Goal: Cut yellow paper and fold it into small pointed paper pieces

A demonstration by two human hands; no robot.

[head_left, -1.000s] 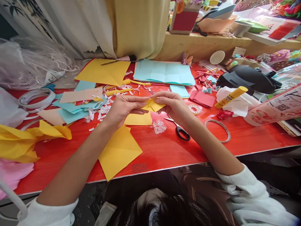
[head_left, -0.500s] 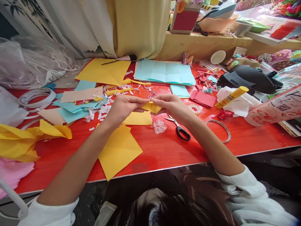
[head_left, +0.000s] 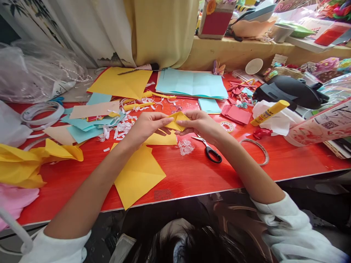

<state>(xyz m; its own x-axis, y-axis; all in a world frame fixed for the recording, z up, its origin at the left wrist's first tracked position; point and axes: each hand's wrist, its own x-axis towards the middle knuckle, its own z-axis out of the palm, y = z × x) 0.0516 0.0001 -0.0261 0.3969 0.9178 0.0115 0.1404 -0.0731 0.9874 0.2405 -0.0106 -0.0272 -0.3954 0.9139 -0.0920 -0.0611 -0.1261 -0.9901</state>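
A small folded piece of yellow paper (head_left: 177,119) is held above the red table, between my two hands. My left hand (head_left: 149,126) pinches its left side with thumb and fingers. On the other side my right hand (head_left: 197,123) grips the right edge, thumb toward me. Creases show on the folded paper; parts of it are hidden behind the fingers. Beneath lies a flat yellow sheet (head_left: 161,138), and a larger yellow sheet (head_left: 142,177) reaches over the table's front edge. Black-handled scissors (head_left: 212,153) rest to the right, under my right forearm.
Behind my hands lie light blue sheets (head_left: 192,84), a big yellow sheet (head_left: 120,82) and red paper squares (head_left: 236,114). White paper scraps (head_left: 123,128) litter the left. A yellow glue stick (head_left: 270,112), tape rolls (head_left: 42,114) and a black device (head_left: 287,91) stand around.
The folded yellow paper has been turned and tilted up, showing more of its creased face. My fingers have shifted their hold, with the left ones spread a little more.
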